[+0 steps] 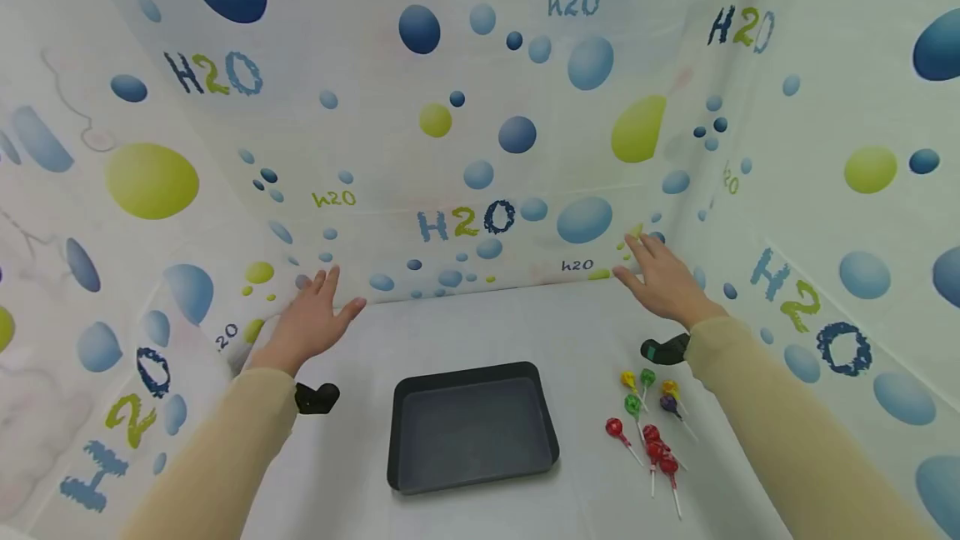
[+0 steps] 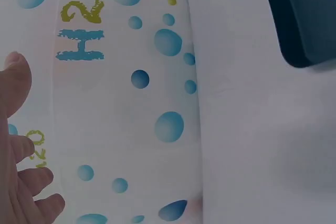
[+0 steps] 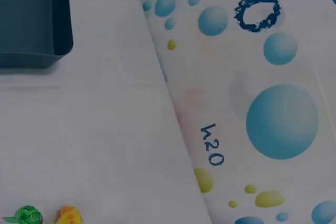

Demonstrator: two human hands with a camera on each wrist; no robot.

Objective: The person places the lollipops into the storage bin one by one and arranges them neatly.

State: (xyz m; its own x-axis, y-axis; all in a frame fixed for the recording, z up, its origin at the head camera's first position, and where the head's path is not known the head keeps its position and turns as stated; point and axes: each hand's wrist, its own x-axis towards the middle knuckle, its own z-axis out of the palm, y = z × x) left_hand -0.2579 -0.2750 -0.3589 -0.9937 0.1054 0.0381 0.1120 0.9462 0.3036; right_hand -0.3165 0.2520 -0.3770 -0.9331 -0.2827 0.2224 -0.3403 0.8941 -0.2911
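Note:
My left hand (image 1: 309,322) is held up past the tray's far left corner with its fingers straight and thumb spread, holding nothing. At the left edge of the left wrist view, fingers (image 2: 37,179) of that hand show. On the right, my right hand (image 1: 666,280) is raised the same way beyond the lollipops, with nothing in it; the right wrist view does not show it. A dark grey rectangular tray (image 1: 472,432) lies between the arms. To its right is a loose group of wrapped lollipops: red (image 1: 614,427), green (image 1: 647,377), yellow (image 1: 628,381) and purple (image 1: 668,403).
A white-covered table (image 1: 337,473) bears the tray and lollipops. Upright sheets printed with bubbles and "H2O" (image 1: 465,222) enclose it at the back, left and right. Black straps with small devices (image 1: 318,398) sit on both wrists.

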